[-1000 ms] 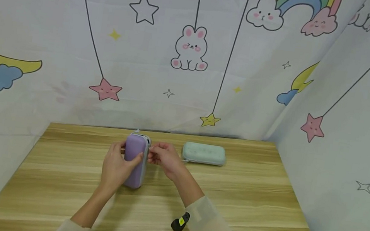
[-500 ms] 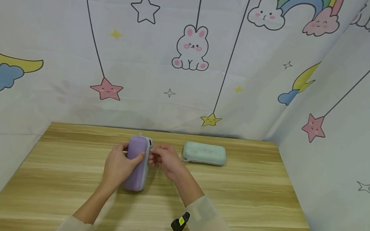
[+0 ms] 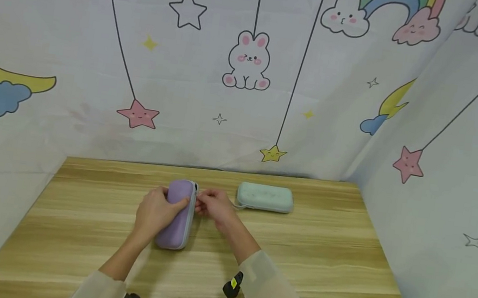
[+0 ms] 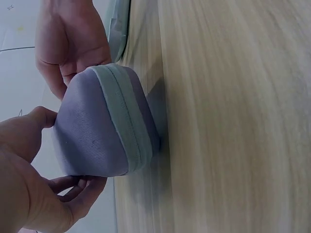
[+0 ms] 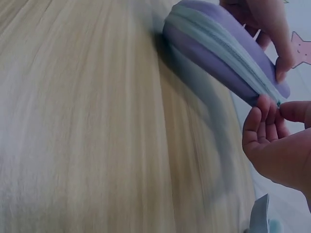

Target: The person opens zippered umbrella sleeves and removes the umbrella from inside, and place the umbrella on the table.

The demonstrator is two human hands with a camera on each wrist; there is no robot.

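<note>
A purple zip case (image 3: 172,233) with a pale zipper band (image 5: 221,46) leans above the wooden table. My left hand (image 3: 153,212) grips it from the left, thumb across the front and fingers behind, as the left wrist view also shows. At the upper right edge, my right hand (image 3: 216,207) pinches the zipper pull (image 5: 279,103) between thumb and fingers; most of the pull is hidden. A small dark gap shows at the case's top right corner. What is inside the case cannot be seen.
A mint green case (image 3: 265,198) with a strap lies at the back of the wooden table (image 3: 306,258), right of my hands. A white cartoon-print curtain (image 3: 200,98) hangs behind the table's back edge and along both sides.
The purple case has shifted slightly right and toward me, and leans over more. The gap at its top has narrowed. Both hands keep their hold.
</note>
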